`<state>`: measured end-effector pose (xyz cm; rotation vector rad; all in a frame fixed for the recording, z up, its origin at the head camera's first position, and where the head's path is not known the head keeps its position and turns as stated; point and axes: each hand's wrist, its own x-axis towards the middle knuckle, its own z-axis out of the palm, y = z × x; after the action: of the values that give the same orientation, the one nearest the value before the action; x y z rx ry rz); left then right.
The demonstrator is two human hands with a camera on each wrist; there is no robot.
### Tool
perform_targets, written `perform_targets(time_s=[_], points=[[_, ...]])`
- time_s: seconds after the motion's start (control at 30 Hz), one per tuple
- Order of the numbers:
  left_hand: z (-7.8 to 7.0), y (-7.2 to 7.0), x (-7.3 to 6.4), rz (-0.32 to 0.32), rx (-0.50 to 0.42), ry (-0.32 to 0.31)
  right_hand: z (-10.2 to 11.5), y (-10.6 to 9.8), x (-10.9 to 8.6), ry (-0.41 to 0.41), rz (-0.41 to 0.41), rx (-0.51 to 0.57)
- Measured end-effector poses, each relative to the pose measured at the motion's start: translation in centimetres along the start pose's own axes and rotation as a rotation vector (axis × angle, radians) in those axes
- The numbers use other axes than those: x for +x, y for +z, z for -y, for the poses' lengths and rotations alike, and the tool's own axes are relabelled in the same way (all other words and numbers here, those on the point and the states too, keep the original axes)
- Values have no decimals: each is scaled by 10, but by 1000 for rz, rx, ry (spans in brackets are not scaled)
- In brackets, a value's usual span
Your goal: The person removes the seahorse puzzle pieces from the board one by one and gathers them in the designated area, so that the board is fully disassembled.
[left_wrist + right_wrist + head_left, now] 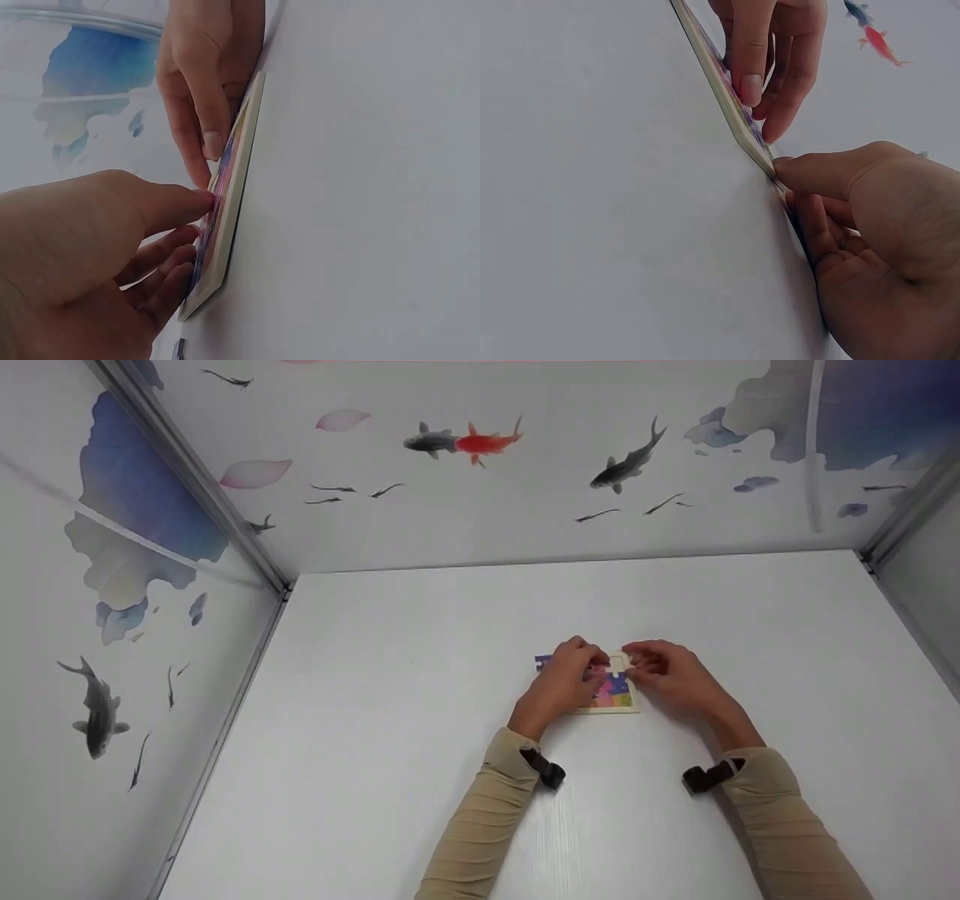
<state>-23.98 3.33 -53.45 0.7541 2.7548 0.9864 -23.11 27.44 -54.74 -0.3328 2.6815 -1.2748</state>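
A small jigsaw puzzle [602, 697] with colourful pieces lies in a pale wooden tray [636, 709] on the table. Bare tray shows at its upper right corner. My left hand [559, 682] is over the puzzle, its thumb and fingertips touching the pieces; the left wrist view shows the thumb [176, 206] on the picture side. At the tray's right edge, my right hand [675, 675] pinches the rim, with the thumb [810, 171] on top and fingers bent beside it. The left hand hides much of the puzzle's left part.
A blue-purple puzzle piece [541, 661] shows at the upper left, beyond the left hand. The white table [375, 720] meets printed walls [525, 510] with fish at the back and left. Black straps with small black devices [551, 776] sit on both wrists.
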Motion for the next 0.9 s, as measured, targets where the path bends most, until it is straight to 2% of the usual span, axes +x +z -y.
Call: perform_targets(time_s=[0.17,0.43,0.67,0.9], points=[[-1,5,0,-35,35,-17,0,0,0,-3,-1,-2],[-5,8,2,-55,-12,-78,-3,-1,1,2,0,-14],[-3,8,3,-56,3,-49,-2,-2,1,4,3,-15],[-2,8,3,-42,-17,-60,-1,-1,-1,7,6,-17]])
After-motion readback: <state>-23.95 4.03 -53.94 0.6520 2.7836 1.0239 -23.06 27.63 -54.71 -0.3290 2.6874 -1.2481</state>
